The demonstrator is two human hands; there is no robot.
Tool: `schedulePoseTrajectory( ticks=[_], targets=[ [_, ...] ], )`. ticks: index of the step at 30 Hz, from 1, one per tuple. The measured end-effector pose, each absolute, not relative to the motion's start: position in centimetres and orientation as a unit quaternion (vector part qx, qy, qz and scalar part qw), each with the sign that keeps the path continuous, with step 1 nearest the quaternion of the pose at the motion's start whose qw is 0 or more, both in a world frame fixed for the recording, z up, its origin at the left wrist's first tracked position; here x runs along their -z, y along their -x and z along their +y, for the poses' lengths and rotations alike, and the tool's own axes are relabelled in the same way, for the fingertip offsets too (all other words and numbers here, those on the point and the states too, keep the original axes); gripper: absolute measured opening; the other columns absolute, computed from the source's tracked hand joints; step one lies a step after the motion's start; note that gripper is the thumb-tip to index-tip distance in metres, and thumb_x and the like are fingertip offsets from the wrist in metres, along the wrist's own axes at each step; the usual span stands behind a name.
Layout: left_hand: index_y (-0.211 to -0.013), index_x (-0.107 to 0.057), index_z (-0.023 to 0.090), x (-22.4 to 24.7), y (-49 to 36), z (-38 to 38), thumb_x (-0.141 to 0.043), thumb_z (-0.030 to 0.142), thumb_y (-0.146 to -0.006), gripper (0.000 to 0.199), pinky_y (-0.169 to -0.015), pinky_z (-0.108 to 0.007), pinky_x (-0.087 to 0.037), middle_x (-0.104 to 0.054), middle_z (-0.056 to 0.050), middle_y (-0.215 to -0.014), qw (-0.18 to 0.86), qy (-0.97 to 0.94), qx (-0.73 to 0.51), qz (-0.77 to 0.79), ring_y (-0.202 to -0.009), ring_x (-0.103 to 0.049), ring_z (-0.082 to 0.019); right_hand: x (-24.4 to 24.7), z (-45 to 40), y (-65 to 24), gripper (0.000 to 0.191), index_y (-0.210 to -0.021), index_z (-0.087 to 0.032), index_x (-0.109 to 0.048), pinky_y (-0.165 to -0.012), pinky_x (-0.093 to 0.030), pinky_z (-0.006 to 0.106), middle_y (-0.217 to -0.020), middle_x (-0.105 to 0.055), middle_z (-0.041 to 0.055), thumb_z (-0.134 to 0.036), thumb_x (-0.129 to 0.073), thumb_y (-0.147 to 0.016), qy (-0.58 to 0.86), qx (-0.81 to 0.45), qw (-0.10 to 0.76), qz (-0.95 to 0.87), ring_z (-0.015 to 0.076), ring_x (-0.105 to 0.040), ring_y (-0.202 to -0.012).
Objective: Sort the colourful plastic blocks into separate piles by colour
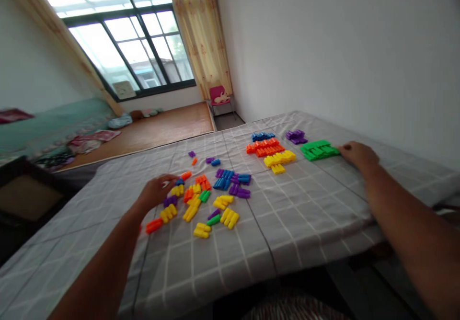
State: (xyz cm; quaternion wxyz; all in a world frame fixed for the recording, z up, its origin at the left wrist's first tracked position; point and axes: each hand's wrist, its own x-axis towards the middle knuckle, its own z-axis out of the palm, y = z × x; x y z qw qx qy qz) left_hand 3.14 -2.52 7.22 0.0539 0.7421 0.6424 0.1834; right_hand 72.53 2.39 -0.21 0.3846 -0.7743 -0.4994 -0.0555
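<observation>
My left hand [156,190] reaches into a loose spread of small ribbed plastic pieces. Its thumb and forefinger are pinched at a blue piece [179,182], next to an orange piece [186,176]. Around it lie yellow pieces [192,208], a purple piece [170,200] and an orange-red piece [154,225]. On the right, my right hand [359,154] is closed, fingertips at the right edge of a block of green pieces [319,150]. They seem to pinch the end green piece, though the fingers partly hide the contact.
Sorted groups lie at the table's back: blue [263,136], orange [265,147], yellow [279,159] and purple [295,136]. A blue-and-purple cluster [232,181] sits mid-table. A checked grey cloth [294,214] covers the table. A wall [341,47] borders the right; a pink chair [218,95] stands beyond.
</observation>
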Motion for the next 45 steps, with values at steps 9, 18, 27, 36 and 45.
schedulePoseTrajectory(
  ticks=[9, 18, 27, 36, 45],
  targets=[
    [-0.106, -0.069, 0.02, -5.6, -12.5, -3.6, -0.049, 0.031, -0.088, 0.029, -0.096, -0.034, -0.048, -0.069, -0.007, -0.115, 0.096, -0.861, -0.177, 0.468, -0.106, -0.063, -0.02, -6.6, 2.6, -58.9, 0.022, -0.098, -0.019, -0.069, -0.067, -0.046, 0.031, -0.094, -0.071, 0.0118, -0.031, -0.054, -0.087, 0.523, 0.053, 0.334, -0.782, 0.0187, -0.064, -0.072],
    [-0.12, -0.063, 0.021, -3.9, -16.4, -1.3, -0.057, 0.021, -0.083, 0.038, -0.091, -0.035, -0.051, -0.071, -0.006, -0.108, 0.097, -0.808, -0.185, 0.551, -0.097, -0.066, -0.021, -3.0, 1.8, -42.3, 0.03, -0.111, -0.019, -0.068, -0.088, -0.047, 0.033, -0.111, -0.069, 0.0115, -0.029, -0.061, -0.084, 0.307, -0.085, 0.156, -0.935, 0.0242, -0.063, -0.103],
    [-0.104, -0.062, 0.012, -3.9, -15.1, -1.0, -0.065, 0.032, -0.078, 0.033, -0.068, -0.028, -0.053, -0.067, -0.005, -0.088, 0.323, -0.687, -0.337, 0.557, -0.074, -0.063, -0.015, -0.1, 1.7, -42.0, 0.03, -0.116, -0.017, -0.064, -0.095, -0.042, 0.036, -0.114, -0.068, 0.0095, -0.032, -0.053, -0.092, 0.201, -0.123, 0.264, -0.935, 0.0215, -0.057, -0.107],
    [-0.126, -0.058, 0.017, -4.4, -20.8, 4.8, -0.064, 0.034, -0.078, 0.052, -0.067, -0.026, -0.052, -0.066, -0.004, -0.089, 0.332, -0.674, -0.376, 0.542, -0.075, -0.062, -0.013, -1.3, 1.0, -42.0, 0.02, -0.101, -0.018, -0.069, -0.084, -0.04, 0.031, -0.096, -0.07, 0.0078, -0.024, -0.052, -0.092, 0.248, -0.085, 0.252, -0.932, 0.019, -0.057, -0.095],
    [-0.091, -0.074, 0.014, -4.8, -21.0, 10.7, -0.055, 0.023, -0.078, 0.024, -0.078, -0.028, -0.05, -0.072, -0.005, -0.081, 0.134, -0.747, -0.142, 0.636, -0.084, -0.065, -0.019, -2.3, 1.8, -43.2, 0.021, -0.099, -0.019, -0.067, -0.079, -0.039, 0.027, -0.094, -0.07, 0.0056, -0.025, -0.048, -0.093, 0.338, -0.091, 0.349, -0.869, 0.0166, -0.062, -0.088]
  ],
)
